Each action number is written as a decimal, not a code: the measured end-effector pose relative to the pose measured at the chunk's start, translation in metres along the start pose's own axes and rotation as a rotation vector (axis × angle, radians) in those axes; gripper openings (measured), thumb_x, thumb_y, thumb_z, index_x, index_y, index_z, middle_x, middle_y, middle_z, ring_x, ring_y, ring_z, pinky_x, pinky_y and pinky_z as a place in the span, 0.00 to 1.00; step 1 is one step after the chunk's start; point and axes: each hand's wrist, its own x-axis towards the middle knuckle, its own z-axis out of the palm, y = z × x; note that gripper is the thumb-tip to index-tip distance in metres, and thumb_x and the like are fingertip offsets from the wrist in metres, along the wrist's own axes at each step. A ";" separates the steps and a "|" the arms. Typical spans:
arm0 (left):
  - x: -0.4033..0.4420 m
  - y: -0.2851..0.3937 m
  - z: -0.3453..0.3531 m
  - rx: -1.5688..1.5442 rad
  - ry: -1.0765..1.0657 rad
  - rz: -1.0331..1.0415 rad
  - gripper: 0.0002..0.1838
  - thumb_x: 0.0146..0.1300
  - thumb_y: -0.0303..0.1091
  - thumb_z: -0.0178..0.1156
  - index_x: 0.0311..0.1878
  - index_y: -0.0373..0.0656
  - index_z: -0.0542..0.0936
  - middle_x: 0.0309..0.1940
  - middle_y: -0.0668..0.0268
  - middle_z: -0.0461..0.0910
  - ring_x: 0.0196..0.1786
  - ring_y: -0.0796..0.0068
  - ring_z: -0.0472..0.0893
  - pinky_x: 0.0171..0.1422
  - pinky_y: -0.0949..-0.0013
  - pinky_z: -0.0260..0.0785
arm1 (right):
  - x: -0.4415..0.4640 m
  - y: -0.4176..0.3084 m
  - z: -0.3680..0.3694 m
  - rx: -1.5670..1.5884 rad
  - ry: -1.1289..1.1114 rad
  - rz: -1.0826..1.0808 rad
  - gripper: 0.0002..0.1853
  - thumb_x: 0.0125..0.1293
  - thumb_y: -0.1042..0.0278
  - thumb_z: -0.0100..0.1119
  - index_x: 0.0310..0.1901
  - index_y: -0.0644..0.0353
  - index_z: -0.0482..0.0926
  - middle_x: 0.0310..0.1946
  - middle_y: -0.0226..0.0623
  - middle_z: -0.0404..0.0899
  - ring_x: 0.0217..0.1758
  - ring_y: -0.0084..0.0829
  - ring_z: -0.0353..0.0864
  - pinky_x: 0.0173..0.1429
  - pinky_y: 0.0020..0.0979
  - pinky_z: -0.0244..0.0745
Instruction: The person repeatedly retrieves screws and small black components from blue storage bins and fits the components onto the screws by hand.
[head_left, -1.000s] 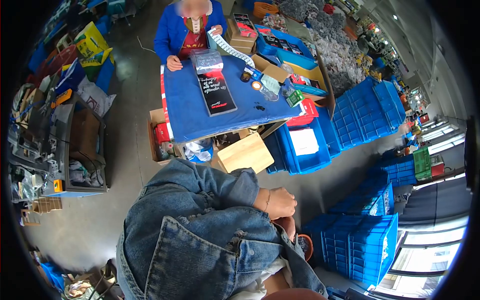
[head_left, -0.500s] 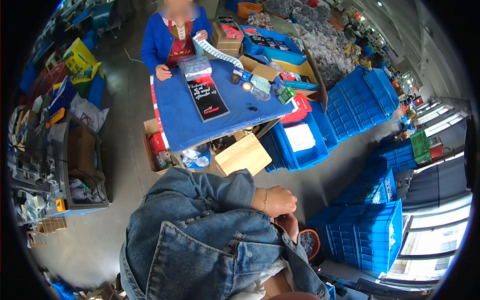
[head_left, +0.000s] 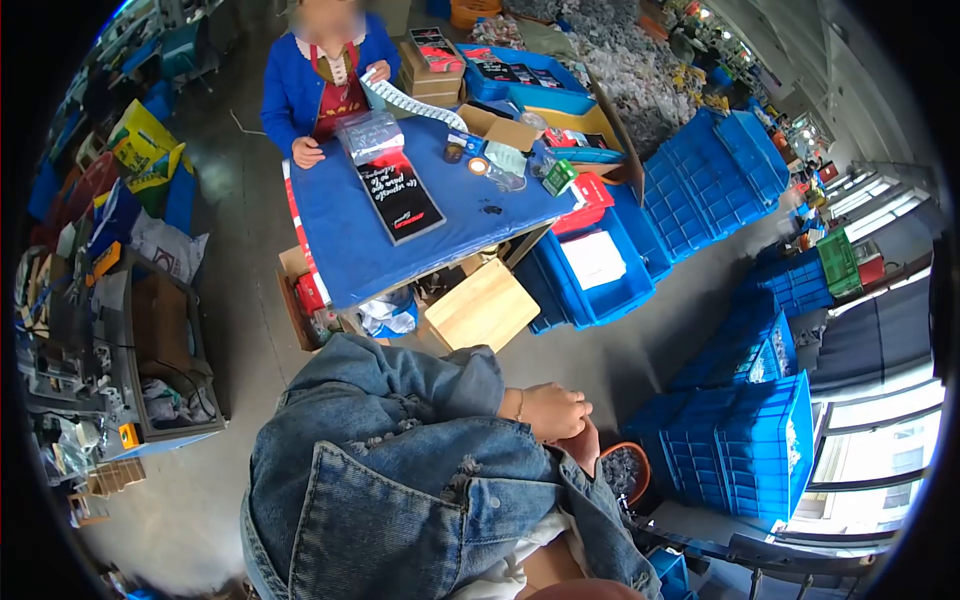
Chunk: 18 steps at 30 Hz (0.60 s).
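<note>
My left hand, with a thin bracelet on its wrist, reaches across from the left with its fingers curled. Just below it, my right hand is closed too and touches it. Part of the right hand is covered by the left one and the cuff. Whatever lies between the fingers, if anything, is hidden. Both arms are in the sleeves of a worn denim jacket. Near the right hand, on the floor, stands an orange-rimmed basket of grey material.
A person in blue stands behind a blue-covered table, holding a white strip. A black printed package lies on it. A wooden stool stands before it. Blue crates line the right; a grey cabinet stands left.
My view has turned slightly, so the table and person sit further left and a little higher. My hands stay together; the left has shifted slightly down and left in view.
</note>
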 end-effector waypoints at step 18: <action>-0.003 0.001 0.004 0.071 0.096 -0.159 0.08 0.46 0.34 0.55 0.24 0.41 0.79 0.33 0.63 0.74 0.43 0.65 0.73 0.42 0.67 0.67 | -0.002 0.008 -0.013 0.038 0.082 -0.133 0.16 0.70 0.63 0.38 0.46 0.66 0.72 0.44 0.42 0.76 0.49 0.35 0.77 0.53 0.38 0.75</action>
